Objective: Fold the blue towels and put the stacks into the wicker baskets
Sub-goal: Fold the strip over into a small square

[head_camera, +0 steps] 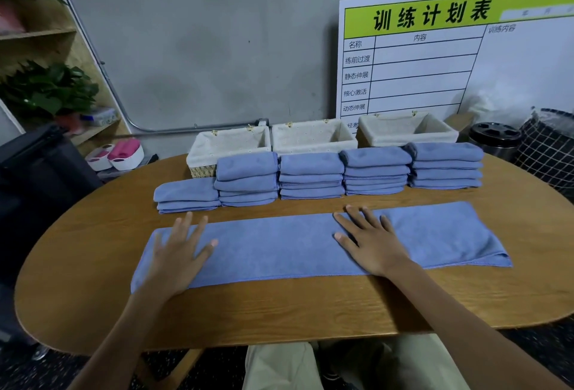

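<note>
A long blue towel (279, 246), folded into a strip, lies across the wooden table (279, 309). My left hand (178, 256) lies flat with spread fingers on its left end. My right hand (369, 240) presses flat on the strip right of its middle. Behind the strip stand several stacks of folded blue towels: a low one at the left (186, 195), then taller ones (247, 180), (311, 176), (375, 170), (445, 165). Three cloth-lined wicker baskets (230, 142), (313, 136), (407, 128) stand in a row behind the stacks, with nothing in them.
A whiteboard with a green header (450, 57) leans on the wall behind the baskets. A black round bin (494, 138) and a checked bag (549, 147) stand at the right. Shelves with plants (46, 88) and a dark case (37, 172) are at the left.
</note>
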Tool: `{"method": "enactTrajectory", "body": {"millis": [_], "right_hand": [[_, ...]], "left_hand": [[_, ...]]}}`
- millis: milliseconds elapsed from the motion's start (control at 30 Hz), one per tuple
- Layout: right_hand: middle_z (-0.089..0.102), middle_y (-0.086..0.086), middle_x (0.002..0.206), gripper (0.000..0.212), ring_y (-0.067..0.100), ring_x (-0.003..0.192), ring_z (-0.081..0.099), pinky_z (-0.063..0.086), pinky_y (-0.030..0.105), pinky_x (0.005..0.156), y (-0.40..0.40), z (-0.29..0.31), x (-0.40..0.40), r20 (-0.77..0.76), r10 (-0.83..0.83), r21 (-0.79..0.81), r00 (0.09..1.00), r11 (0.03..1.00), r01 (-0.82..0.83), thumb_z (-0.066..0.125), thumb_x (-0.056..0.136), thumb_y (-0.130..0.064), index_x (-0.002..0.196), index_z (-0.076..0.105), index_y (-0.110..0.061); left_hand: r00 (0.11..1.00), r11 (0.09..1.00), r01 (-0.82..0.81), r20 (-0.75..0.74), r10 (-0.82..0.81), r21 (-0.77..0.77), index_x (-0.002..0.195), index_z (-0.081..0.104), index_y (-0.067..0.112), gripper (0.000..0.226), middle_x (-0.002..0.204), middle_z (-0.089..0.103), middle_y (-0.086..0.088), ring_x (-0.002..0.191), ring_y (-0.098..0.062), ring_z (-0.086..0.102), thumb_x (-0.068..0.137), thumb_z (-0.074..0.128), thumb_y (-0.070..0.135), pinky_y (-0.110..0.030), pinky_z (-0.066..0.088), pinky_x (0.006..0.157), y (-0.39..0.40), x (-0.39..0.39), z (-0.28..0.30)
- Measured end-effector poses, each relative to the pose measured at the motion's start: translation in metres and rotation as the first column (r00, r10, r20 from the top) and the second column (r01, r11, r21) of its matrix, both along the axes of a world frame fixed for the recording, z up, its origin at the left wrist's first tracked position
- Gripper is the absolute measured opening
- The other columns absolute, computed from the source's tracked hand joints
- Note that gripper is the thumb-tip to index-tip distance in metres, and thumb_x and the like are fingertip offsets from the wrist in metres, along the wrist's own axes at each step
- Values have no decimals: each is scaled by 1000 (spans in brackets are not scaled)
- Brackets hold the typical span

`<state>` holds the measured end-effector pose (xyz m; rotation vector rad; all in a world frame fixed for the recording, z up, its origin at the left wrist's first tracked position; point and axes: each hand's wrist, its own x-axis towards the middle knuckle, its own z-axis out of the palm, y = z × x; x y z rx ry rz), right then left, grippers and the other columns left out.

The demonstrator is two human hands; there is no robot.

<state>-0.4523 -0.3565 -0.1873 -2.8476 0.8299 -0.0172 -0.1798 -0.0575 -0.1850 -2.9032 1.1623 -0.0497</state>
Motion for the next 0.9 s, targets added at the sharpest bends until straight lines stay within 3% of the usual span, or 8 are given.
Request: {"method": "enactTrajectory", "body": {"millis": [100,233,333,500,567,667,900], "right_hand": [[-10,-12,166,70,18,152,-15,-3,48,123,-1,2,-2,-7,0,15,1000,1000,0,1,92,-69,157,2,-42],[-11,-12,166,102,18,152,-15,-3,48,123,-1,2,-3,10,15,11,1000,1000,-15,-24,65,-82,156,0,-44],[-11,-13,165,96,17,152,-14,-4,48,123,-16,-2,-18,16,-31,20,999,999,31,-17,69,-82,156,0,-46],[-14,-13,165,118,19,153,-13,-2,50,122,-40,-2,-52,-18,-140,-25,990,990,139,-37,50,-87,155,-4,-46],[-14,-12,165,118,20,153,-13,-2,50,122,-36,-2,-52,-27,-137,-24,990,990,137,-37,51,-86,156,-4,-45],[-14,-11,165,100,20,153,-14,-3,50,122,-36,0,-50,3,-123,-9,992,992,123,-23,66,-82,156,-3,-43],[-12,-13,165,119,17,153,-12,-2,48,123,-64,0,-96,-4,-204,16,979,979,204,-32,50,-91,155,-2,-46]], "left_hand": [[995,998,34,-90,-30,43,160,3,32,80,169,-5,-2,155,-22,-2,91,11,72,-53,11,123,-8,-6,-4],[997,996,22,-74,-16,85,160,0,34,106,169,-7,-1,155,-21,-4,70,-12,87,-52,10,122,-4,0,-1],[996,995,26,-86,-17,101,160,-1,34,99,168,-7,-1,155,-22,-4,77,-7,88,-52,11,123,-5,-3,2],[989,986,-26,-142,50,162,160,-5,33,90,167,-16,-2,154,-25,-11,83,4,79,-58,5,122,-16,-11,11],[990,995,45,-140,-32,88,160,-4,35,93,166,-20,1,154,-24,-15,81,-2,86,-60,-2,120,-43,-31,16],[955,967,251,-151,-255,-48,157,-7,44,96,162,-22,15,153,-19,-17,73,-11,89,-61,-4,119,-87,-69,10],[966,972,229,-137,-219,62,158,-7,42,111,166,-19,9,154,-23,-14,60,-22,94,-59,1,122,-98,-71,-4]]}}
